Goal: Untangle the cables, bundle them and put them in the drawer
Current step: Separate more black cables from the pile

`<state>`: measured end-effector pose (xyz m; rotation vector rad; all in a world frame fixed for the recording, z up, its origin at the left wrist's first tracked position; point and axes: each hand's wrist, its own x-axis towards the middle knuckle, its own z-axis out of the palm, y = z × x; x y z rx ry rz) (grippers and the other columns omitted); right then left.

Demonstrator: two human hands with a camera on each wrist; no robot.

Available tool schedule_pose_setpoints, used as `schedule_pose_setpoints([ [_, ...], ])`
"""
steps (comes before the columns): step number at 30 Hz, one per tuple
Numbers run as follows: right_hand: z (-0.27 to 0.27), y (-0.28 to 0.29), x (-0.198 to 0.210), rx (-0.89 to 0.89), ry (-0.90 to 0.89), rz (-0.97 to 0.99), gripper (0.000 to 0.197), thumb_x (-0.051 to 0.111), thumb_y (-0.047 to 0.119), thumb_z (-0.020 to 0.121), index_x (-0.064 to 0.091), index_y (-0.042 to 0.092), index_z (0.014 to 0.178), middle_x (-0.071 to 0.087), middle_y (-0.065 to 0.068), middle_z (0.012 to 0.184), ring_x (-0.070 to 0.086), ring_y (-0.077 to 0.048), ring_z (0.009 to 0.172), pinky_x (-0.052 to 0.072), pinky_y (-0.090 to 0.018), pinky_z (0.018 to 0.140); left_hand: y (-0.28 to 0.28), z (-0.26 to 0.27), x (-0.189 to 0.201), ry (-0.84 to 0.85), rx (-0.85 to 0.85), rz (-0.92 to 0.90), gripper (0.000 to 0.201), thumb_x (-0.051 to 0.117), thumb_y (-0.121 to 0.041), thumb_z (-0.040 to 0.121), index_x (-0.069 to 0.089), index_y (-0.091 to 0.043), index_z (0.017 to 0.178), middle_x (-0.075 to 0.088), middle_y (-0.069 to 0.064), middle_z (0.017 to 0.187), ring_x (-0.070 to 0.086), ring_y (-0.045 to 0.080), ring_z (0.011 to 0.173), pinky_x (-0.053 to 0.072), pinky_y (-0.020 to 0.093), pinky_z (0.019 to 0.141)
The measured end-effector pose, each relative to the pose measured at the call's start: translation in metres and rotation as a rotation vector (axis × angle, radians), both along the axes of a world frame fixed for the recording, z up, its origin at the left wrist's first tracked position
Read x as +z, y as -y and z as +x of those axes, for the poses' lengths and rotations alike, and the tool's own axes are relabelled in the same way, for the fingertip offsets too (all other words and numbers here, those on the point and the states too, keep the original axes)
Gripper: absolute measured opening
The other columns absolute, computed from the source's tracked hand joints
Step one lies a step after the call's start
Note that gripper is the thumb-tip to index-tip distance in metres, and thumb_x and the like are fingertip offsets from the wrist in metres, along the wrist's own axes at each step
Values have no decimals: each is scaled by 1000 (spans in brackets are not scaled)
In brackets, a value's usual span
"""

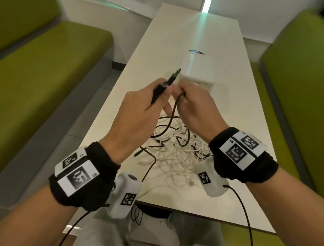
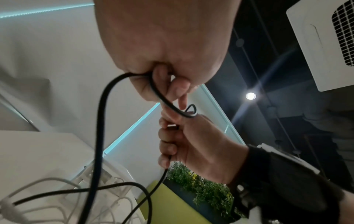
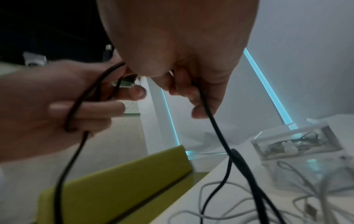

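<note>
My left hand (image 1: pixel 149 105) is raised above the table and grips a black cable (image 1: pixel 173 112) near its two plug ends (image 1: pixel 173 77), which stick up past the thumb. My right hand (image 1: pixel 191 106) is close beside it and pinches the same black cable a little further along. In the left wrist view the left hand's fingers (image 2: pixel 162 78) curl round the cable (image 2: pixel 99 121), and the right hand (image 2: pixel 184 142) holds a short loop. The cable hangs down into a tangle of white and black cables (image 1: pixel 175 155) on the table (image 1: pixel 243 119).
A small white translucent drawer unit (image 1: pixel 199 71) stands just behind the hands; in the right wrist view the drawer unit (image 3: pixel 296 144) shows cables inside. Green benches (image 1: pixel 38 63) flank the narrow table on both sides. A wall closes off the table's far end.
</note>
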<state>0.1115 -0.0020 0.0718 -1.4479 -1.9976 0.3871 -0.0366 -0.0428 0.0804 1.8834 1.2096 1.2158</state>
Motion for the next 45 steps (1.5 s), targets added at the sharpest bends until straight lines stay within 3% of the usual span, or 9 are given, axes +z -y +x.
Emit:
schedule_pose_setpoints([
  [8, 9, 16, 0, 176, 311, 7, 15, 52, 9, 89, 40, 19, 86, 55, 7, 63, 57, -23, 60, 42, -34, 56, 0, -2, 6, 22, -332, -280, 34, 35, -26, 105, 61, -8, 92, 62, 2, 73, 44, -6, 35, 29, 2, 39],
  [12, 12, 15, -14, 195, 121, -85, 3, 47, 11, 98, 46, 14, 96, 61, -10, 74, 56, -22, 64, 46, -29, 59, -4, -5, 2, 42, -346, -207, 41, 41, -32, 103, 55, -14, 68, 47, -13, 54, 38, -2, 41, 27, 8, 43],
  [18, 26, 19, -50, 108, -10, -299, 25, 47, 31, 101, 60, 18, 84, 53, 17, 56, 47, 4, 53, 34, -14, 54, -7, -30, 36, 615, -262, 89, 44, 37, -18, 103, 62, -34, 69, 50, -10, 63, 32, 10, 51, 19, 32, 42],
  [24, 18, 17, -53, 85, 40, -273, 16, 45, 13, 100, 60, 13, 102, 60, 10, 81, 52, -5, 74, 39, -26, 71, -16, -14, -14, -336, -118, 86, 17, 49, -26, 100, 66, -24, 95, 58, -13, 71, 52, -1, 62, 36, 17, 58],
  [29, 8, 25, -41, 80, 191, -239, 23, 48, 15, 96, 64, 6, 81, 66, -10, 81, 59, -25, 73, 45, -30, 63, -10, -1, -46, -456, -126, -9, 36, 43, -35, 101, 51, -40, 136, 59, -8, 79, 56, 12, 74, 45, 25, 69],
  [34, 16, 26, -41, 29, 65, -286, 34, 53, 19, 93, 52, 21, 58, 50, 0, 54, 41, -13, 47, 31, -25, 49, -13, 0, -38, -702, -10, 178, 35, 39, -42, 101, 66, -20, 98, 50, -6, 56, 49, 20, 52, 35, 33, 52],
  [38, 20, 29, -57, 84, -256, -267, 35, 52, 15, 94, 48, 17, 60, 45, 2, 54, 38, -10, 49, 33, -25, 53, -11, -5, -17, -440, -17, 210, 34, 44, -38, 100, 52, -24, 71, 46, -7, 49, 42, 12, 43, 29, 28, 46],
  [42, 21, 36, -74, 133, -280, -344, 44, 42, 34, 103, 56, 10, 68, 61, -13, 61, 53, -11, 53, 41, -24, 59, -13, -15, 13, 553, 17, 35, 34, 40, -29, 103, 50, -25, 71, 45, -12, 58, 34, 3, 48, 26, 20, 43],
  [45, 19, 35, -85, 102, -145, -355, 48, 32, 44, 103, 56, 14, 74, 66, -10, 65, 59, -9, 57, 47, -30, 65, -20, -19, 21, 619, 17, -8, 35, 40, -29, 103, 57, -26, 73, 49, -9, 61, 35, 5, 50, 26, 20, 42],
])
